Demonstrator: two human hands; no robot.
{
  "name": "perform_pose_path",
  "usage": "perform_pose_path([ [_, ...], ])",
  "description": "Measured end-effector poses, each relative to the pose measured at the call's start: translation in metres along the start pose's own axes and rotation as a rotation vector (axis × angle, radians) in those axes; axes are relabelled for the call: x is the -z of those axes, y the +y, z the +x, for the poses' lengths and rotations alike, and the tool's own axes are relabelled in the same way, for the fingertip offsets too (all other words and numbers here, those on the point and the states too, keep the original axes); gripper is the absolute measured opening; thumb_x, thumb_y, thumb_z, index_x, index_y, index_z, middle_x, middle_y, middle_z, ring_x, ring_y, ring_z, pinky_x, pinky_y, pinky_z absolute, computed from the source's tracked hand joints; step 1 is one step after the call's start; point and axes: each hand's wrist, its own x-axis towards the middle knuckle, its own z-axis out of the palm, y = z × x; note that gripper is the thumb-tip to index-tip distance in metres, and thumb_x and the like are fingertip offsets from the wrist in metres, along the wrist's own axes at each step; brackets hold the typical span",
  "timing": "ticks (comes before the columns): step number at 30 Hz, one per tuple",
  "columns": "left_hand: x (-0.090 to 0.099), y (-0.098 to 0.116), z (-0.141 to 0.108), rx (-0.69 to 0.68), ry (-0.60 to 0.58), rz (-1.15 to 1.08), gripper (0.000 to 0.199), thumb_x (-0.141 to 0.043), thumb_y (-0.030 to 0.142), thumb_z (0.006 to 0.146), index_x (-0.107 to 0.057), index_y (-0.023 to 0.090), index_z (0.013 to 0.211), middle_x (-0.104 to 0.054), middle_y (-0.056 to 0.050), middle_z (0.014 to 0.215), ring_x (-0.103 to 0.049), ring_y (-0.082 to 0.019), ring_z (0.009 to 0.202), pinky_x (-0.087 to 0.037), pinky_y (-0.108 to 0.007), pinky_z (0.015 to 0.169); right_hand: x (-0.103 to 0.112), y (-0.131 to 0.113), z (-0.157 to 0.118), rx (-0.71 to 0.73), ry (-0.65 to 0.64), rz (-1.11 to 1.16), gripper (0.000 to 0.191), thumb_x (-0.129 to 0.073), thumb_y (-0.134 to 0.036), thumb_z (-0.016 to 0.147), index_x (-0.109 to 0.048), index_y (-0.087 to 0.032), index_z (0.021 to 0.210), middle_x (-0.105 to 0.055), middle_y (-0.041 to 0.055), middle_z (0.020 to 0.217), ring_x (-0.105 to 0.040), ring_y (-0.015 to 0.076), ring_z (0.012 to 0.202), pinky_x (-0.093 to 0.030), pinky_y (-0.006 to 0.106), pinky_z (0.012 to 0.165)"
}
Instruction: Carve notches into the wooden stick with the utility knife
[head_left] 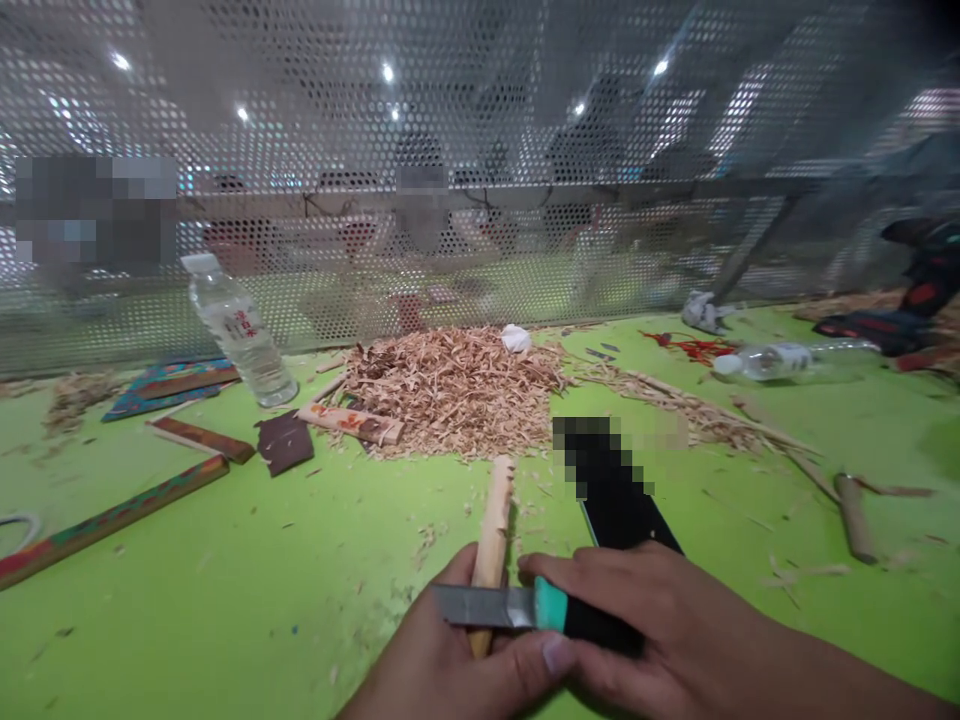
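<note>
At the bottom centre my left hand [442,650] is closed around the lower end of a pale wooden stick [493,530], whose notched far end points at the shavings. My right hand [645,620] grips the black handle of a tool with a teal collar [551,604]. Its flat grey metal blade [487,606] lies crosswise over the stick, near my left thumb. Just beyond my right hand, a black flat object [619,500], partly pixelated, rests on the green table [300,600].
A heap of wood shavings [457,390] lies against the perforated screen [337,300]. An upright water bottle [244,335] and painted wooden strips [112,515] are at left. A lying bottle [795,360], red strings [690,347], a short wooden rod [855,518] and a power tool [922,290] are at right.
</note>
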Motion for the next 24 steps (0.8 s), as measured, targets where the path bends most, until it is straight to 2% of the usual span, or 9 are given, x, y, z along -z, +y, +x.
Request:
perform_pose_path([
  [5,0.005,-0.014,-0.001,-0.031,0.045,0.010,0.055,-0.090,0.058,0.080,-0.074,0.020,0.117,-0.074,-0.009,0.104,-0.068,-0.024,0.103,-0.052,-0.037,0.099,-0.005,0.001,-0.003,0.022,0.085,-0.150,0.035,-0.071,-0.034,0.102,-0.069,-0.020,0.135,-0.085,0.0066,0.103,-0.083,0.0267,0.083,-0.062,0.035,0.070],
  [8,0.007,-0.015,-0.002,0.040,0.100,0.156,0.054,-0.083,0.065,0.085,-0.072,0.017,0.107,-0.064,-0.002,0.083,-0.059,-0.015,0.075,-0.050,-0.028,0.072,-0.007,-0.002,-0.005,0.047,0.173,-0.231,0.037,-0.056,-0.040,0.112,-0.067,-0.018,0.140,-0.085,0.0100,0.104,-0.084,0.0251,0.082,-0.065,0.033,0.071],
  [10,0.007,-0.012,-0.004,0.105,0.090,0.216,0.058,-0.074,0.072,0.088,-0.069,0.017,0.106,-0.049,0.006,0.069,-0.040,-0.009,0.056,-0.036,-0.023,0.052,-0.007,-0.004,-0.005,0.057,0.253,-0.283,0.045,-0.039,-0.044,0.117,-0.065,-0.016,0.140,-0.085,0.0102,0.100,-0.084,0.0248,0.079,-0.066,0.033,0.066],
  [11,0.006,-0.010,-0.004,0.121,0.079,0.213,0.060,-0.072,0.073,0.089,-0.069,0.017,0.108,-0.046,0.007,0.069,-0.035,-0.008,0.053,-0.030,-0.023,0.049,-0.006,-0.004,-0.004,0.066,0.300,-0.312,0.049,-0.033,-0.046,0.119,-0.064,-0.015,0.140,-0.084,0.0094,0.096,-0.084,0.0248,0.076,-0.065,0.034,0.063],
  [12,0.005,-0.007,-0.004,0.114,0.066,0.196,0.061,-0.072,0.074,0.089,-0.069,0.017,0.111,-0.046,0.007,0.070,-0.034,-0.008,0.054,-0.029,-0.023,0.049,-0.005,-0.003,-0.004,0.071,0.337,-0.335,0.051,-0.030,-0.047,0.119,-0.063,-0.015,0.140,-0.083,0.0080,0.092,-0.083,0.0246,0.072,-0.064,0.035,0.059],
  [15,0.001,0.000,-0.002,0.026,0.045,0.108,0.061,-0.081,0.068,0.085,-0.070,0.019,0.120,-0.055,0.002,0.083,-0.044,-0.012,0.069,-0.038,-0.024,0.062,-0.002,0.001,-0.002,0.086,0.390,-0.343,0.047,-0.033,-0.048,0.119,-0.059,-0.017,0.142,-0.080,0.0036,0.084,-0.080,0.0234,0.064,-0.060,0.035,0.054],
  [18,0.000,0.001,-0.001,0.024,-0.010,0.015,0.064,-0.092,0.058,0.079,-0.069,0.020,0.124,-0.058,0.001,0.088,-0.048,-0.012,0.077,-0.043,-0.026,0.074,0.001,0.005,0.000,0.066,0.289,-0.245,0.042,-0.040,-0.046,0.117,-0.060,-0.019,0.143,-0.082,0.0050,0.094,-0.082,0.0250,0.073,-0.062,0.037,0.061],
  [22,0.002,0.003,-0.001,0.072,-0.027,-0.040,0.063,-0.096,0.058,0.073,-0.065,0.017,0.111,-0.061,0.000,0.089,-0.048,-0.011,0.075,-0.041,-0.025,0.070,0.004,-0.001,0.003,0.007,0.053,-0.052,0.022,-0.067,-0.036,0.107,-0.072,-0.024,0.124,-0.083,0.0020,0.101,-0.082,0.0250,0.086,-0.062,0.035,0.072],
  [24,0.002,0.005,-0.002,0.082,-0.002,-0.030,0.068,-0.100,0.059,0.066,-0.062,0.018,0.106,-0.057,0.001,0.085,-0.047,-0.011,0.076,-0.039,-0.024,0.069,0.004,-0.005,0.003,0.001,-0.004,-0.025,0.021,-0.074,-0.033,0.101,-0.074,-0.025,0.120,-0.084,0.0003,0.099,-0.082,0.0242,0.085,-0.063,0.033,0.073],
])
